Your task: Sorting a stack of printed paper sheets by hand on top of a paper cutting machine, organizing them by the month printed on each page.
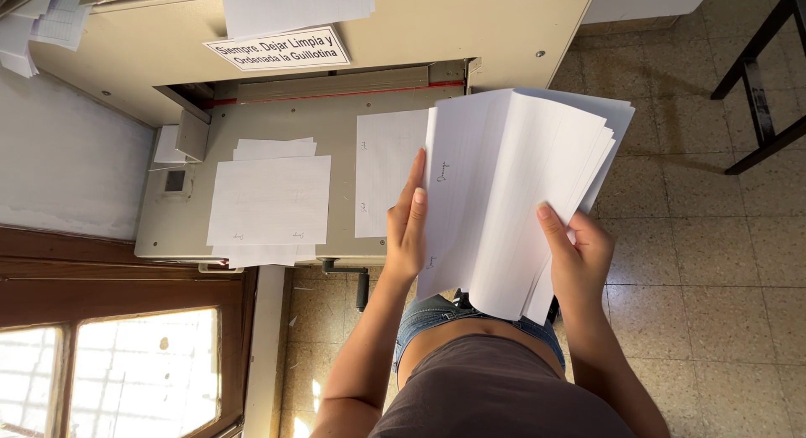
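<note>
**Operator:** I see both hands closed on one thick stack of white sheets (512,194), held in the air just to the right of the guillotine cutter's table (336,110). My left hand (409,224) lies flat along the stack's left edge, fingers straight and pressed together. My right hand (575,257) grips the lower right corner, thumb on top and fingers beneath.

**Supervisor:** Why that grip?

**Operator:** In my judgement, the flat left hand squares the edge, while the right pinch carries the weight. The sheets fan out at the upper right corner, where nothing holds them.

**Supervisor:** Material and shape?

**Operator:** Thin, matte office paper, rectangular and flexible, with small handwritten marks near the left edge. The stack bows slightly under its own weight.

**Supervisor:** What lies on the cutter's table?

**Operator:** A low pile of sheets (269,201) lies at its left part, with its layers slightly offset. A single sheet (386,178) lies at its right part, partly hidden behind the held stack. The surface is smooth, beige painted metal. A red line (336,94) runs along the back of the table, under the cutter's housing.

**Supervisor:** Anything else?

**Operator:** A white printed sign (277,48) sits on the housing above the table. The speckled tile floor (714,236) lies to the right of the cutter.
</note>
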